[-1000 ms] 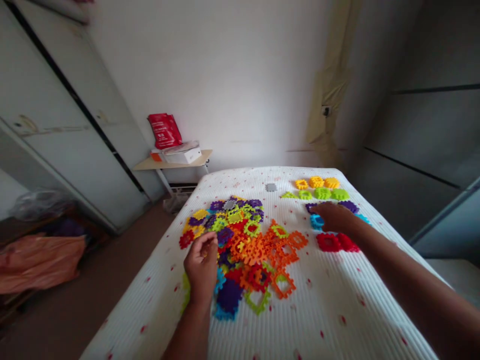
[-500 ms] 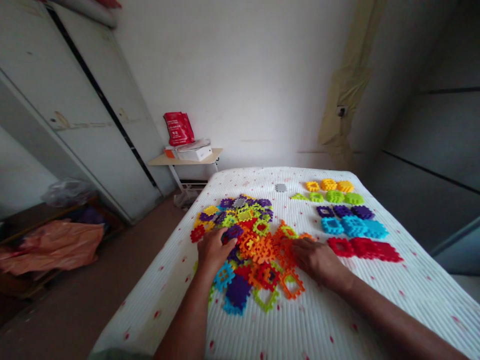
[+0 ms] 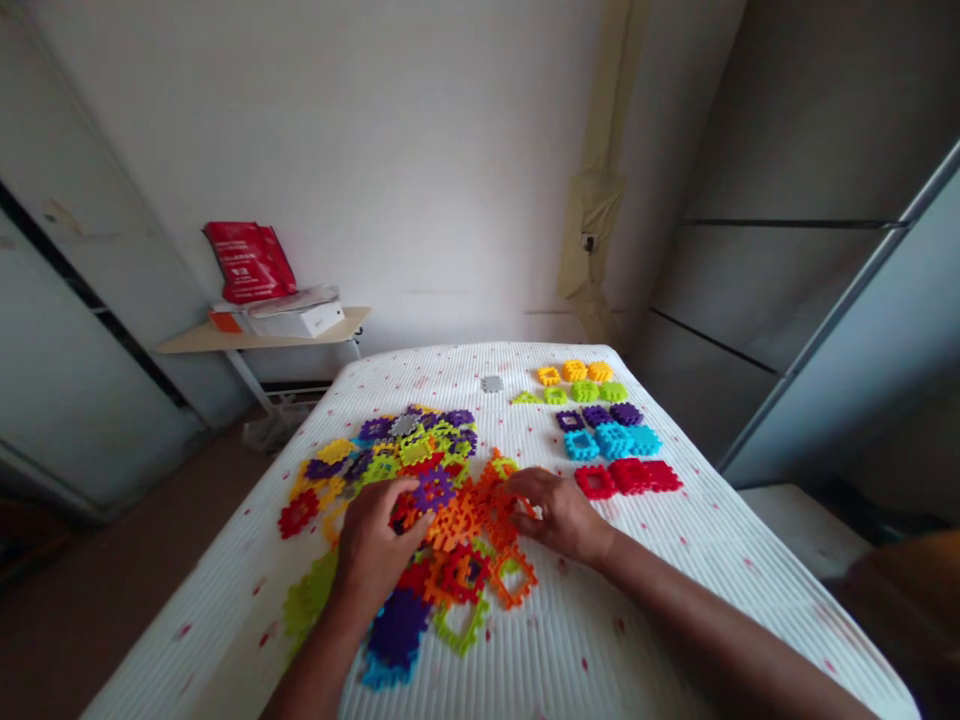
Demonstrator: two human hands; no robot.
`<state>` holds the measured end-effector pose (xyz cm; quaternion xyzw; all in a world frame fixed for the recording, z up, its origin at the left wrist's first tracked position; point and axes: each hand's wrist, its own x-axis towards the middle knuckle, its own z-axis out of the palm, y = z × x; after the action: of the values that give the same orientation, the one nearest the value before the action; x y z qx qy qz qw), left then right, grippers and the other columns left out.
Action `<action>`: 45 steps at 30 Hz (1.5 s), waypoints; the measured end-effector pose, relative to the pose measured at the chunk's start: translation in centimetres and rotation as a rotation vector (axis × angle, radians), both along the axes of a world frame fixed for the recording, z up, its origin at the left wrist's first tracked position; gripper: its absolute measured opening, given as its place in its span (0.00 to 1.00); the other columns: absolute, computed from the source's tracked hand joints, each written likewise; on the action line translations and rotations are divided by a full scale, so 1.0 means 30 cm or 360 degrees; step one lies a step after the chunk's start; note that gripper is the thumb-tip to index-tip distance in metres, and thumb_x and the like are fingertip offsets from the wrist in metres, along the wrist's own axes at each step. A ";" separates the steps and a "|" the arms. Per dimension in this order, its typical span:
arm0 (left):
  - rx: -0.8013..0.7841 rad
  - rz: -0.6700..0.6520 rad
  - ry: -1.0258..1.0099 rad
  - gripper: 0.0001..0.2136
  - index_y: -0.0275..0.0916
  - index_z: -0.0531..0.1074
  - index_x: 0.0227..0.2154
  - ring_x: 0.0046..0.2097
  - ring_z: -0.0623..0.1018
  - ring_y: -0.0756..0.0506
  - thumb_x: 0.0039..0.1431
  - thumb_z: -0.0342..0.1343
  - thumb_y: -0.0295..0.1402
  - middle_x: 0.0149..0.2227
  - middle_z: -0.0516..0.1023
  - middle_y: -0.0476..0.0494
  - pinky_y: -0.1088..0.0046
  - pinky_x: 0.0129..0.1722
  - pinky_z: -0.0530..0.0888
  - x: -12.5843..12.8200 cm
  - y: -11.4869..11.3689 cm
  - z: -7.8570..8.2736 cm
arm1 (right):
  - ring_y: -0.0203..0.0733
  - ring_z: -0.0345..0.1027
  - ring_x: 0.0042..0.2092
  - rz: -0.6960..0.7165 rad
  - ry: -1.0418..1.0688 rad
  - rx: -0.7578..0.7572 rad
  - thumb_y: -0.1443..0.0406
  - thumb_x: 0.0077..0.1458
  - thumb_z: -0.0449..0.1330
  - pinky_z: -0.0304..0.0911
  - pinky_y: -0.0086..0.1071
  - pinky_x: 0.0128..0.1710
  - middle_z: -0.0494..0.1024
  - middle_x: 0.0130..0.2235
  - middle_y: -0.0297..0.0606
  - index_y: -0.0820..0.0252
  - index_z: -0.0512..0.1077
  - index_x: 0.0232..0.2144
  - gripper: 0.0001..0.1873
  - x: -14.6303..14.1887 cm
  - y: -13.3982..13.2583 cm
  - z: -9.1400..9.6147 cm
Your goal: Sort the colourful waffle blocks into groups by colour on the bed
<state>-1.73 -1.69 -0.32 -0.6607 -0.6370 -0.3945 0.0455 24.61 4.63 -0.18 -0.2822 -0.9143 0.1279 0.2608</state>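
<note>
A purple piece [image 3: 435, 490] lies beside parted left fingers [image 3: 400, 488]; what right fingers [image 3: 529, 482] hold is unclear.

Matt plastic pcs [image 3: 454, 522], ribbed cloth bed cover [image 3: 540, 660]
I see remotely: glossy red bag [image 3: 247, 265], plastic-lkg, past cover's far L corner.

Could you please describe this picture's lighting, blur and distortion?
All in the head view: soft light across the wall, no harsh glare; floor at left deep in shadow; grey cabinet slanting, likely wide-angle distortion; red bag with print too soft to read; overlapping orange pieces hard to separate.
</note>
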 end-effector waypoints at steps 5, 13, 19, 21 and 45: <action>0.0018 -0.0288 0.0065 0.09 0.42 0.68 0.31 0.41 0.75 0.44 0.45 0.59 0.31 0.36 0.76 0.46 0.65 0.44 0.71 0.119 0.005 0.013 | 0.47 0.59 0.55 0.0069 -0.0032 -0.0014 0.60 0.47 0.64 0.60 0.38 0.52 0.65 0.56 0.49 0.63 0.61 0.56 0.34 -0.008 0.007 0.072; 0.0057 -0.0443 0.0057 0.08 0.42 0.66 0.29 0.41 0.75 0.45 0.45 0.60 0.30 0.35 0.76 0.48 0.66 0.42 0.72 0.190 0.009 0.027 | 0.45 0.63 0.46 0.0109 -0.0286 0.0054 0.64 0.46 0.64 0.62 0.36 0.45 0.72 0.47 0.44 0.60 0.64 0.51 0.28 -0.034 -0.006 0.146; 0.0022 -0.0450 0.0078 0.08 0.43 0.67 0.29 0.42 0.75 0.43 0.46 0.60 0.33 0.37 0.76 0.46 0.64 0.44 0.72 0.216 0.015 0.014 | 0.44 0.64 0.46 0.0153 -0.0319 0.0061 0.64 0.46 0.64 0.62 0.35 0.44 0.72 0.46 0.44 0.60 0.64 0.50 0.28 -0.038 -0.017 0.157; 0.0012 -0.0458 0.0076 0.10 0.43 0.69 0.34 0.43 0.75 0.43 0.47 0.60 0.34 0.38 0.76 0.45 0.63 0.45 0.72 0.221 0.018 0.014 | 0.44 0.64 0.45 0.0172 -0.0351 0.0039 0.66 0.45 0.64 0.62 0.35 0.43 0.72 0.45 0.43 0.60 0.65 0.49 0.27 -0.031 -0.001 0.162; 0.0184 -0.0305 0.0017 0.11 0.43 0.71 0.40 0.46 0.74 0.43 0.54 0.53 0.36 0.42 0.76 0.43 0.62 0.48 0.71 0.112 0.024 -0.025 | 0.51 0.69 0.48 -0.0915 -0.1265 -0.0237 0.73 0.35 0.67 0.64 0.37 0.45 0.76 0.46 0.43 0.55 0.70 0.49 0.34 0.371 0.602 0.179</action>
<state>1.62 -0.98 -1.07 -0.7170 -0.5468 -0.4295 0.0491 35.73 22.67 5.20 -0.5676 -0.8167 -0.0017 -0.1041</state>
